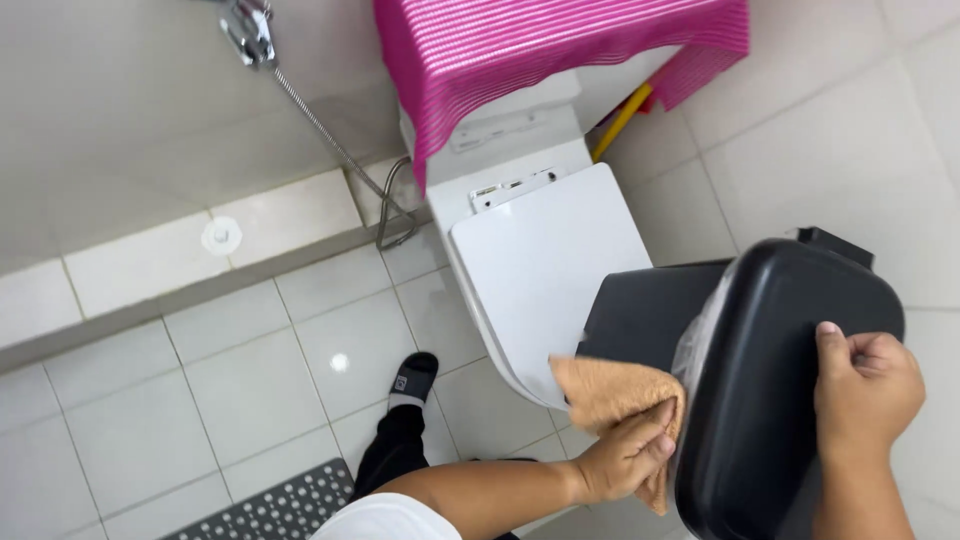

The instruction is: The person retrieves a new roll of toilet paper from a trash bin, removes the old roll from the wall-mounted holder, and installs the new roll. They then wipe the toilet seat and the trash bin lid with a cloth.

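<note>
Head cam, looking down in a tiled bathroom: a person works on a black bin (760, 400) w/ both bare hands. The right hand (866, 385) is curled shut over the bin's raised lid (800, 340), thumb on the lid's top face, fingers wrapped round its far edge, holding it tipped up. The left hand (628, 458) is closed on a tan cloth (610, 395), fingers bunched into the fabric, pressing it vs. the bin's left side; the cloth fans out just above & left of that hand and a bit hangs below it. A strip of clear plastic liner (698, 340) shows at the bin's rim, between the two hands, just right of the cloth.

Just beyond the left hand, touching distance from the cloth, is a white toilet (545, 260) w/ its seat cover down. Farther up from both hands, a pink striped towel (560, 45) is draped over the cistern; a yellow handle (622, 120) pokes out beside it, to the right. Well away to the left of the left hand: a metal spray hose (330, 140) runs down the wall from its fitting, and a round white cap (221, 235) sits on the raised ledge. Below & left of the left forearm, a foot in a black slipper (412, 378) stands on the white floor tiles (250, 400); a grey perforated mat (285, 510) lies at the bottom edge, near the person's white sleeve (385, 518).
</note>
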